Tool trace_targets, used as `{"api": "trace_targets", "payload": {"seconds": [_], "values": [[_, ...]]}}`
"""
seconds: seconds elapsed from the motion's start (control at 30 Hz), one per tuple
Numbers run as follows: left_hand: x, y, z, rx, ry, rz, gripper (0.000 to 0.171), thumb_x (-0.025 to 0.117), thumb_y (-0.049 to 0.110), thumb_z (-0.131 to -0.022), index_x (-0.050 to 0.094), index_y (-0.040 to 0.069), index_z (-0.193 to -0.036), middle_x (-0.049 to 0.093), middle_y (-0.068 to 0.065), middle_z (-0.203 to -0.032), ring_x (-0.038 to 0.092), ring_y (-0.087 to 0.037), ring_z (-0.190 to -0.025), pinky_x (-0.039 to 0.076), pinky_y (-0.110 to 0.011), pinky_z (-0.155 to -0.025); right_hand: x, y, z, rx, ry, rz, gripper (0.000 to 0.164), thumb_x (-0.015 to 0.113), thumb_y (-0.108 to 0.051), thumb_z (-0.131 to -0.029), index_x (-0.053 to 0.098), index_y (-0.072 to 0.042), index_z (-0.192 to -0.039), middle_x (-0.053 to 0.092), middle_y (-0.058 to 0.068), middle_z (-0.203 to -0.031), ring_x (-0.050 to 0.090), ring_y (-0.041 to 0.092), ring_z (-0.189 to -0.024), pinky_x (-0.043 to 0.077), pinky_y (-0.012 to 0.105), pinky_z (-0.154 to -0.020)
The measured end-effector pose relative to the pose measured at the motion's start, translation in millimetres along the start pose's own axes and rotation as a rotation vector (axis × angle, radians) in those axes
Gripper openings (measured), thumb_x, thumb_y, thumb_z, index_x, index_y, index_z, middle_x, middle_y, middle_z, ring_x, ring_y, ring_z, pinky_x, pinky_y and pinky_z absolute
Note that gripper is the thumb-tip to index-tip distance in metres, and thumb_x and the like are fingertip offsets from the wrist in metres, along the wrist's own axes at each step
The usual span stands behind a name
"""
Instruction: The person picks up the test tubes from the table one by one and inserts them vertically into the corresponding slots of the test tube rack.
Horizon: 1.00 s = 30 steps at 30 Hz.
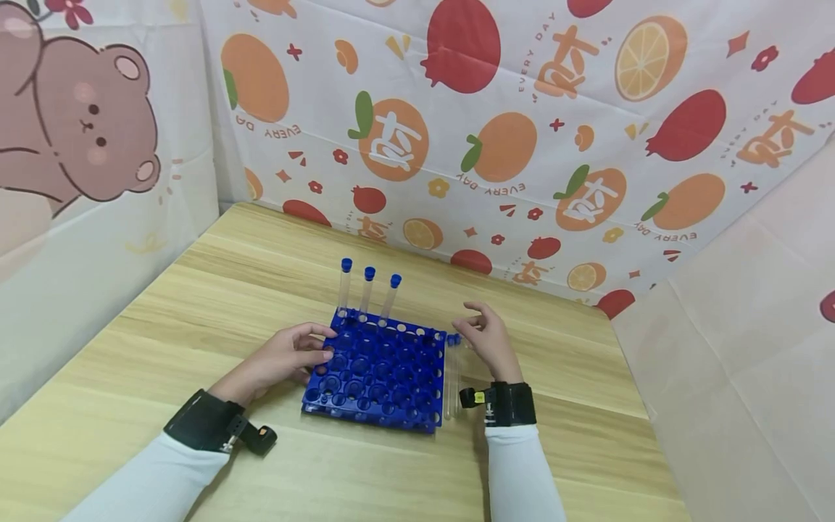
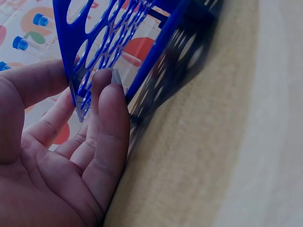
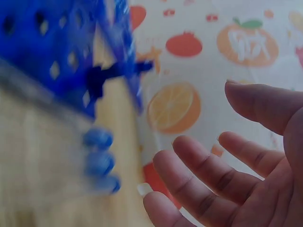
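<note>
Fruit-printed cloth (image 1: 483,145) was hung behind the wooden tabletop (image 1: 567,355), on which one blue rack (image 1: 375,370) was set between the two hands. Its left edge was held by the left hand (image 1: 283,355), with thumb and fingers bent about it, presumably so that sliding was prevented. Three capped tubes (image 1: 367,295) were stood in the rack's far row, leaning slightly, apparently kept up by the holes. Just beside the right edge, more tubes (image 1: 451,384) were laid down; three blue caps (image 3: 100,162) were counted there. Nothing was gripped by the right hand (image 1: 491,341): its fingers were loosely spread near those caps, probably placed for easy reach.
</note>
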<state>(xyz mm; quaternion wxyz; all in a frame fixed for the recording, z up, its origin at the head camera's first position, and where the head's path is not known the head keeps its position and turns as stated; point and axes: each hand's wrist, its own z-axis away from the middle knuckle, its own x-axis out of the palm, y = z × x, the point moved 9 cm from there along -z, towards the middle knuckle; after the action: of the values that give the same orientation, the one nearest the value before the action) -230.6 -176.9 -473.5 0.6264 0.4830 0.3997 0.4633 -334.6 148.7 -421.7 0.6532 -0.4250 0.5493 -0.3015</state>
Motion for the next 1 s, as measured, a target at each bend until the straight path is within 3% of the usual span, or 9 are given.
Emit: {"api": "trace_targets", "payload": {"seconds": [0.13, 0.47, 0.63, 1.0], "values": [[-0.4, -1.6, -0.2, -0.001, 0.005, 0.004, 0.054, 0.069, 0.02, -0.093, 0.047, 0.002, -0.138, 0.062, -0.021, -0.118, 0.066, -0.021, -0.085, 0.059, -0.036, -0.064, -5, 22, 2, 0.078, -0.022, -0.035, 0.056, 0.07, -0.037, -0.092, 0.05, -0.017, -0.14, 0.066, 0.02, -0.108, 0.067, 0.038, -0.091, 0.058, 0.047, -0.075], [-0.3, -1.7, -1.1, -0.02, 0.009, -0.001, 0.054, 0.069, 0.022, -0.093, 0.047, 0.004, -0.139, 0.061, -0.022, -0.123, 0.066, -0.02, -0.087, 0.06, -0.038, -0.067, -8, 55, 9, 0.234, -0.083, 0.002, 0.058, 0.071, -0.035, -0.091, 0.051, -0.01, -0.139, 0.07, 0.017, -0.096, 0.066, 0.026, -0.074, 0.056, 0.035, -0.064], [-0.5, -1.8, -1.6, -0.015, 0.01, -0.004, 0.054, 0.069, 0.021, -0.093, 0.047, 0.003, -0.139, 0.06, -0.022, -0.122, 0.066, -0.02, -0.086, 0.06, -0.037, -0.066, -4, 60, 9, 0.238, -0.102, -0.016, 0.056, 0.072, -0.033, -0.09, 0.052, -0.011, -0.138, 0.07, 0.016, -0.096, 0.065, 0.023, -0.074, 0.054, 0.032, -0.063], [0.1, -4.6, -0.2, -0.021, 0.015, -0.005, 0.054, 0.069, 0.022, -0.093, 0.047, 0.004, -0.138, 0.059, -0.022, -0.124, 0.065, -0.02, -0.086, 0.06, -0.036, -0.065, 2, 62, 11, 0.243, -0.109, 0.148, 0.054, 0.075, -0.032, -0.086, 0.057, -0.016, -0.134, 0.069, 0.009, -0.093, 0.063, 0.023, -0.078, 0.049, 0.031, -0.066]]}}
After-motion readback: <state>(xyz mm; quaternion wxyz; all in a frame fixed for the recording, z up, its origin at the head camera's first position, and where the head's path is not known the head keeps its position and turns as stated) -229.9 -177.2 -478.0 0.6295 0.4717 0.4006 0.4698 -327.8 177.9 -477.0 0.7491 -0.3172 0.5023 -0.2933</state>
